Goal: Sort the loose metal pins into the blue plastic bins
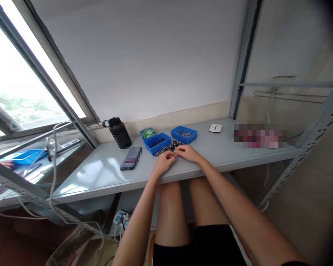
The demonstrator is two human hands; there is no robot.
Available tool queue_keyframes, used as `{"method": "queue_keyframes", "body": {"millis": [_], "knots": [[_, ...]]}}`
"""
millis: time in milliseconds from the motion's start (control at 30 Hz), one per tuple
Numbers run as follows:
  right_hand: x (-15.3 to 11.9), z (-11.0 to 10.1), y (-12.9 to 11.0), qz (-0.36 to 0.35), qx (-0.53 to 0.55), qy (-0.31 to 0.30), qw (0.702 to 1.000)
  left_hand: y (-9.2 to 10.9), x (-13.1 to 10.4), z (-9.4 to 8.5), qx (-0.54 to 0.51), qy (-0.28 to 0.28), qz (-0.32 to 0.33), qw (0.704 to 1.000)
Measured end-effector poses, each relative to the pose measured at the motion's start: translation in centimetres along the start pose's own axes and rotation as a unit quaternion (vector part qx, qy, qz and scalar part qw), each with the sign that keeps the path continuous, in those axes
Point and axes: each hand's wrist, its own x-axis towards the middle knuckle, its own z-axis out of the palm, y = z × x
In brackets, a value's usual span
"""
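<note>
My left hand and my right hand are close together over the front part of the grey table, fingertips nearly touching. Both have their fingers pinched. Whatever lies between them is too small to make out. Just behind the hands is a loose pile of thin black and silver pieces, partly covered by my fingers. A blue bin with dark small parts stands behind my left hand. Another blue bin, with slim silvery pieces in it, stands behind my right hand. At the back left, a smaller blue box holds something green.
A black bottle and a blurred phone-like object are to the left. A white square item and a pixelated pinkish object lie right. Metal posts frame the table. Another person's hand shows far left.
</note>
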Motion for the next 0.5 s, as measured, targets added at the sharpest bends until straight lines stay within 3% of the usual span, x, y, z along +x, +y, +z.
{"method": "queue_keyframes", "body": {"millis": [500], "knots": [[-0.19, -0.11, -0.60, 0.007, -0.057, 0.028, 0.998, -0.15, 0.26, -0.29, -0.056, 0.005, -0.009, 0.998]]}}
